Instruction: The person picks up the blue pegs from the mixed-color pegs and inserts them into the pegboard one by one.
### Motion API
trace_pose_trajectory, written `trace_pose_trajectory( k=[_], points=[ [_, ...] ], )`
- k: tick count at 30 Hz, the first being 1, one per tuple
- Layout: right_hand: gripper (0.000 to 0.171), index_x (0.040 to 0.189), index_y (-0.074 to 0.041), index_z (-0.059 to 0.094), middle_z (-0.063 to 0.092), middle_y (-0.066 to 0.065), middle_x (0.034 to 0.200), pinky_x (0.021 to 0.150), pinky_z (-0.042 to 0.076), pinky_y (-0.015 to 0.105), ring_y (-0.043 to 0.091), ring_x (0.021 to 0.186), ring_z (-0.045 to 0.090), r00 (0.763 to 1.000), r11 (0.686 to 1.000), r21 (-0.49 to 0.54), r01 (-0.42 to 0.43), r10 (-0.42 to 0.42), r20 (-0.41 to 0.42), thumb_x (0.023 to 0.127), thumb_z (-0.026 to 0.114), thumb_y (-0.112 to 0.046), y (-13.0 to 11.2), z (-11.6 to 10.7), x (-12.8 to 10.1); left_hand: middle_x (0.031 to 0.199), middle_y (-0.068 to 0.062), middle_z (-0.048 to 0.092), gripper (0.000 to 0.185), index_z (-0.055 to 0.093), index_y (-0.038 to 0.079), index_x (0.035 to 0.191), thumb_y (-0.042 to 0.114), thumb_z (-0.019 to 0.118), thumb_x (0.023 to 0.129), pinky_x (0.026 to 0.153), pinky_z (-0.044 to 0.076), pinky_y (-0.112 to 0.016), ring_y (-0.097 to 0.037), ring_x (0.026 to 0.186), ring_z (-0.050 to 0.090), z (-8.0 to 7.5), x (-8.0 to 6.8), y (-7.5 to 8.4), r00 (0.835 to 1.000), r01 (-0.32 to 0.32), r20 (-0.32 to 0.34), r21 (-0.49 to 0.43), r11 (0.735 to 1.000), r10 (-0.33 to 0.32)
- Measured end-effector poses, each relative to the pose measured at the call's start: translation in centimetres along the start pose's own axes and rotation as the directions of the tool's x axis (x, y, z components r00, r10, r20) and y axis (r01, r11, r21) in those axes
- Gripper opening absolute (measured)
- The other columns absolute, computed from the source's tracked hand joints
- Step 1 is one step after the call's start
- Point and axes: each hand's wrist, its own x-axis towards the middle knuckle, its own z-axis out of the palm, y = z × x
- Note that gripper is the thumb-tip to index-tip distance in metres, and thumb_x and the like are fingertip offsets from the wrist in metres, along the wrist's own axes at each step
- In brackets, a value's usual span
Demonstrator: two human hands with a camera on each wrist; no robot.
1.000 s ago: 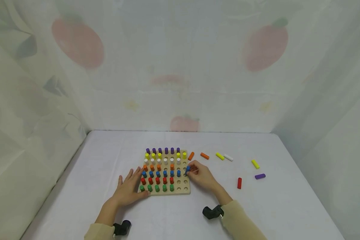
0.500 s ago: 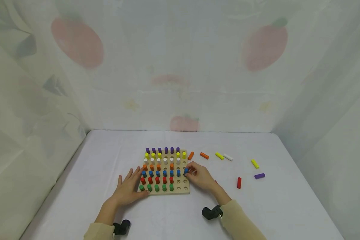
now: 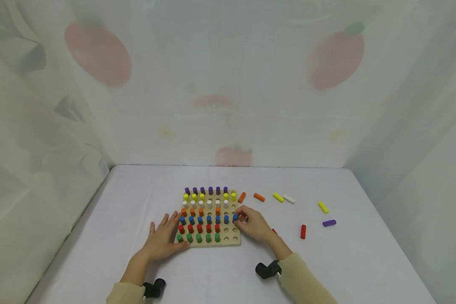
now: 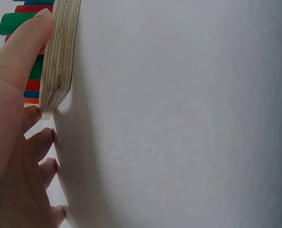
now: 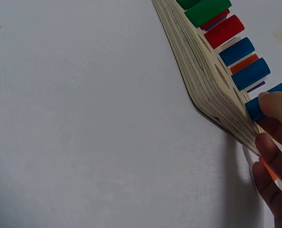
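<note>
A wooden pegboard [image 3: 233,242] lies on the white table, with rows of purple, yellow, white, orange, blue, red and green pegs standing in it. My right hand [image 3: 255,223] pinches a blue peg [image 5: 256,109] between thumb and finger at the right end of the blue row. In the right wrist view that peg stands upright to the board, its lower end at the board's face. My left hand [image 3: 160,241] rests at the board's left side, fingers spread, the thumb [image 4: 36,31] over the near edge beside a green peg [image 4: 13,23].
Loose pegs lie right of the board: two orange ones, the nearer an orange peg [image 3: 242,197], a yellow peg [image 3: 278,197] beside a white peg [image 3: 289,199], another yellow peg [image 3: 323,207], a purple peg [image 3: 329,223] and a red peg [image 3: 303,232]. Another red bit shows behind the right wrist.
My right hand has moved slightly left and brought the blue peg from a tilt to upright at the end of the blue row. The left hand stays in place.
</note>
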Motion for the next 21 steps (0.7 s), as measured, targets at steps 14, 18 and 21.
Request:
trace_pose_trajectory(
  k=[14,18,21],
  points=[
    [0.018,0.099,-0.011,0.058,0.054,-0.003,0.091,0.070,0.046,0.021,0.011,0.080,0.052,0.999,0.999,-0.032,0.043,-0.044,-0.025,0.083,0.066,-0.011,0.37,0.39,0.05,0.149,-0.013,0.028,0.101,0.031,0.011,0.144,0.063,0.069,0.066,0.101,0.000,-0.071,-0.042,0.137,0.018,0.06,-0.04,-0.01,1.000,0.002,-0.003,-0.005,1.000,-0.002],
    [0.019,0.100,-0.012,0.058,0.053,-0.003,0.092,0.070,0.046,0.021,0.011,0.080,0.052,0.999,0.999,-0.034,0.034,-0.035,-0.015,0.083,0.067,-0.011,0.39,0.38,0.07,0.149,-0.012,0.028,0.102,0.031,0.011,0.144,0.064,0.069,0.066,0.101,0.000,-0.071,-0.042,0.137,0.018,0.08,-0.01,-0.04,1.000,0.003,-0.002,0.001,1.000,-0.003],
    [0.020,0.101,-0.012,0.058,0.053,-0.004,0.093,0.070,0.047,0.022,0.011,0.081,0.052,0.999,0.999,-0.035,0.037,-0.038,-0.008,0.083,0.067,-0.010,0.36,0.31,0.05,0.150,-0.012,0.028,0.102,0.031,0.011,0.144,0.064,0.068,0.066,0.101,0.000,-0.071,-0.042,0.137,0.017,0.06,-0.01,-0.04,1.000,0.004,0.000,0.004,1.000,-0.004]
  ],
)
